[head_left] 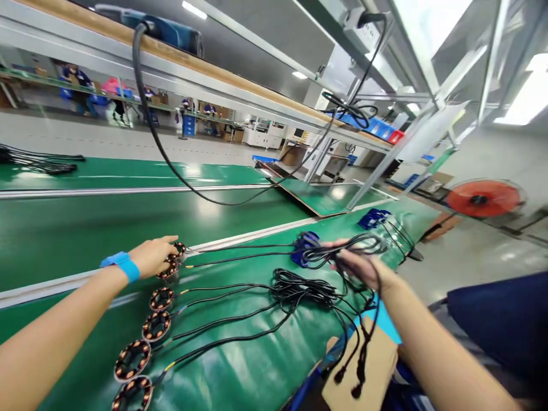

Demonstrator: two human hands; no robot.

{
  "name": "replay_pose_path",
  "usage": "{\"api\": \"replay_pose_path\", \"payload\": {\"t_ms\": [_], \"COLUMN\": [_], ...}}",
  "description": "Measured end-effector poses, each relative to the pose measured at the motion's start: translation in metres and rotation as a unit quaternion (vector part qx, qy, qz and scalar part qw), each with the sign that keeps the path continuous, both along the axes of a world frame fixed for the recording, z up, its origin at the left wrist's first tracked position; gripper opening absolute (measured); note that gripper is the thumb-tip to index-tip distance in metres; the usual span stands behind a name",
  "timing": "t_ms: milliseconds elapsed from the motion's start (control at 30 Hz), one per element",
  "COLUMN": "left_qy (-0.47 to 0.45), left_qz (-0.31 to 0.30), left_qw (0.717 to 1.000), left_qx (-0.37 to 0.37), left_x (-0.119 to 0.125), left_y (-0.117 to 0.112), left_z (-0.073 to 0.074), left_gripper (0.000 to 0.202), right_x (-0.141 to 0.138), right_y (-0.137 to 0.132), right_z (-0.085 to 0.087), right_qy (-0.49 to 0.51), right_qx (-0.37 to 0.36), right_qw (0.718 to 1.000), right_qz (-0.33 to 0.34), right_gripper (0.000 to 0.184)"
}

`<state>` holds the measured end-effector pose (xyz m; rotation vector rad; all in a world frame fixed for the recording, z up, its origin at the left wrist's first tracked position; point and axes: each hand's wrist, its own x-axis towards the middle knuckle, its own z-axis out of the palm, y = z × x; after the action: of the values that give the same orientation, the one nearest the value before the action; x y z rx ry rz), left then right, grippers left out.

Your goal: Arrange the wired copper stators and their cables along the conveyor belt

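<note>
Several round copper-wound coils lie in a row on the green bench [240, 371], each with a black cable running right. My left hand [153, 255], with a blue wristband, rests on the farthest coil [171, 266] of the row. My right hand [357, 267] grips a bundle of black cables [342, 249] that loop over a blue clip-like part [305, 246]. More cables bunch in a tangle [299, 290] between my hands, and loose plug ends [357, 371] hang over the bench's near edge.
A green conveyor belt [128, 222] runs behind the bench. A thick black cable [171, 165] droops from the overhead shelf. Another blue part [373, 218] with cables lies at the bench's far end. A red fan [483, 198] stands right; people work far back left.
</note>
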<state>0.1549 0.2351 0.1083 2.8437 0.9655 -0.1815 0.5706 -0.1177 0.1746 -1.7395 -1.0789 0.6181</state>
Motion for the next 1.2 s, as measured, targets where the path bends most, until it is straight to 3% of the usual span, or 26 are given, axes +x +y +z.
{"api": "replay_pose_path", "payload": {"t_ms": [67, 133, 167, 233, 333, 433, 533, 600, 733, 833, 933, 1033, 1133, 1200], "left_qy": [0.009, 0.014, 0.01, -0.01, -0.092, -0.28, -0.504, -0.612, -0.731, -0.767, -0.773, -0.766, -0.746, -0.722], "left_qz": [-0.009, -0.006, 0.001, 0.023, 0.059, 0.092, 0.127, 0.113, 0.046, 0.032, 0.033, 0.036, 0.038, 0.037], "left_qw": [1.0, 0.999, 0.998, 0.995, 0.981, 0.934, 0.828, 0.747, 0.608, 0.541, 0.508, 0.5, 0.504, 0.507], "left_qx": [-0.021, -0.046, -0.059, -0.093, -0.159, -0.201, -0.208, -0.235, -0.305, -0.343, -0.379, -0.402, -0.434, -0.469], "left_x": [0.008, 0.007, 0.004, -0.004, -0.017, -0.017, 0.007, 0.028, 0.05, 0.038, 0.018, 0.001, -0.008, -0.009], "left_y": [-0.003, -0.005, -0.006, -0.007, -0.003, 0.002, 0.001, -0.006, -0.034, -0.058, -0.082, -0.111, -0.148, -0.173], "left_z": [-0.015, -0.024, -0.026, -0.025, -0.009, 0.022, 0.061, 0.087, 0.123, 0.137, 0.146, 0.149, 0.135, 0.114], "left_gripper": [0.038, 0.036, 0.033, 0.028, 0.033, 0.058, 0.073, 0.075, 0.057, 0.045, 0.042, 0.039, 0.036, 0.037], "right_x": [0.017, 0.039, 0.051, 0.073, 0.075, 0.027, -0.045, -0.091, -0.161, -0.2, -0.233, -0.261, -0.28, -0.29], "right_y": [-0.01, -0.027, -0.035, -0.047, -0.036, 0.009, 0.072, 0.119, 0.209, 0.262, 0.297, 0.316, 0.322, 0.317], "right_z": [-0.045, -0.077, -0.085, -0.085, -0.051, -0.004, 0.041, 0.065, 0.103, 0.131, 0.162, 0.187, 0.201, 0.207], "right_qy": [0.026, 0.004, -0.028, -0.13, -0.238, -0.231, -0.203, -0.158, 0.002, 0.173, 0.322, 0.404, 0.469, 0.508], "right_qx": [-0.046, -0.095, -0.102, -0.113, -0.095, -0.032, 0.065, 0.136, 0.242, 0.241, 0.217, 0.232, 0.227, 0.227], "right_qw": [0.998, 0.995, 0.994, 0.978, 0.951, 0.968, 0.977, 0.974, 0.954, 0.935, 0.896, 0.851, 0.818, 0.787], "right_qz": [0.02, 0.003, -0.027, -0.115, -0.175, -0.089, 0.019, 0.087, 0.177, 0.196, 0.217, 0.242, 0.243, 0.265], "right_gripper": [0.043, 0.037, 0.039, 0.043, 0.052, 0.053, 0.047, 0.047, 0.05, 0.049, 0.053, 0.062, 0.072, 0.075]}}
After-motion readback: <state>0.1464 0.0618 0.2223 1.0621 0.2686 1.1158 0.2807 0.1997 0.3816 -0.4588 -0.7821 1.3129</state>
